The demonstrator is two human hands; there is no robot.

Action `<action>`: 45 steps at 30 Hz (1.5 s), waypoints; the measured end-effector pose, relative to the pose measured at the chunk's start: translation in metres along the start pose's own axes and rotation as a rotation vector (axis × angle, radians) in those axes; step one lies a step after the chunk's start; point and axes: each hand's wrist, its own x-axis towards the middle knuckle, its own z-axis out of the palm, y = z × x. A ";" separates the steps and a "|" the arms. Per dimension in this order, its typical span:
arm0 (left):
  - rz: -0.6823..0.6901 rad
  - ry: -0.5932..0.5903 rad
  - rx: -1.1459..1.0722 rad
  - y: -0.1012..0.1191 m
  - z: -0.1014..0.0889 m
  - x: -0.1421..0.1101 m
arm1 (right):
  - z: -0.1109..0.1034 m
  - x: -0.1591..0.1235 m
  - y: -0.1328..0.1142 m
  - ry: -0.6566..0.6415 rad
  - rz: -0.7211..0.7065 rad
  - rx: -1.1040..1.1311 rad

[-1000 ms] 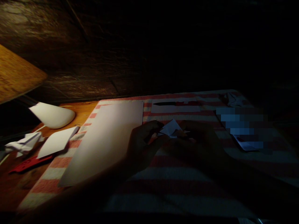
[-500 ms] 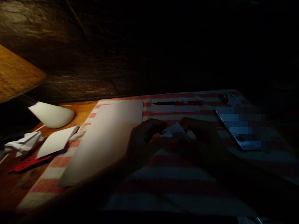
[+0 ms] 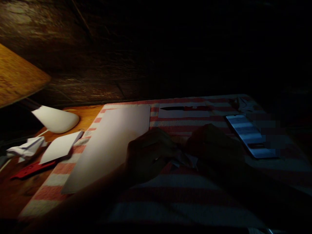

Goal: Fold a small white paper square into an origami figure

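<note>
Folded paper (image 3: pixel 194 161) — clamped in left hand (image 3: pixel 149 154) and right hand (image 3: pixel 215 149), both deeply shadowed — could be creased askew if alignment is misjudged.

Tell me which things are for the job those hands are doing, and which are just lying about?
In use:
left hand
right hand
small white paper between them

Probably just lying about:
large white sheet
knife
phone
crumpled paper, far left

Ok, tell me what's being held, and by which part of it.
A small white paper, between the left grip and right grip; darkness hides exactly which part.
</note>
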 end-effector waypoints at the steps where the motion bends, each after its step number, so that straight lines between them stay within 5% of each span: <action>1: -0.005 -0.006 0.001 0.001 0.000 0.000 | 0.001 -0.001 0.000 0.037 -0.022 0.002; 9: -0.051 -0.029 -0.105 0.001 0.002 0.003 | -0.006 0.005 -0.006 -0.078 -0.012 0.052; 22: -0.267 0.180 -0.139 -0.010 0.014 -0.006 | 0.007 0.000 -0.005 0.028 0.568 0.409; 30: -0.341 0.134 -0.196 -0.010 0.014 -0.005 | 0.009 -0.001 -0.006 -0.006 0.511 0.457; 37: -0.463 0.225 -0.132 -0.009 0.022 -0.007 | 0.020 0.007 -0.003 0.094 0.880 0.809; 45: -0.230 0.197 0.029 -0.015 0.015 -0.003 | 0.025 0.003 0.011 0.051 0.864 0.833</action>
